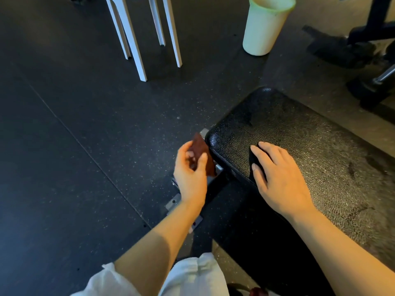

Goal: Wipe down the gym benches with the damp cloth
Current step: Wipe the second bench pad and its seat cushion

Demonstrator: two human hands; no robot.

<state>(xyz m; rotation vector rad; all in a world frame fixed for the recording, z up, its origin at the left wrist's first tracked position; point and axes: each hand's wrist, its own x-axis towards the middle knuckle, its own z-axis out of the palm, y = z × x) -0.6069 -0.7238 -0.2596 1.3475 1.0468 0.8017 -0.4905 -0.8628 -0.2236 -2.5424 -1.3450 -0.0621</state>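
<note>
Left hand [190, 174] pinches the brown damp cloth [201, 153], held just off the bench end. Right hand [280, 178] lies flat, fingers relaxed, on the padded surface [310, 142]. Step appears to be wiping the end edge; next move likely calls for pressing the cloth against the pad's side.

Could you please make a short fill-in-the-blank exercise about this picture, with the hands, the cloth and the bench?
1. The left hand holds a brown ____.
2. The right hand rests flat on the black ____.
3. The cloth is at the bench's end, not on its ____ surface.
4. A pale bin stands on the ____ beyond the bench.

Missing words: cloth; bench; top; floor
</note>
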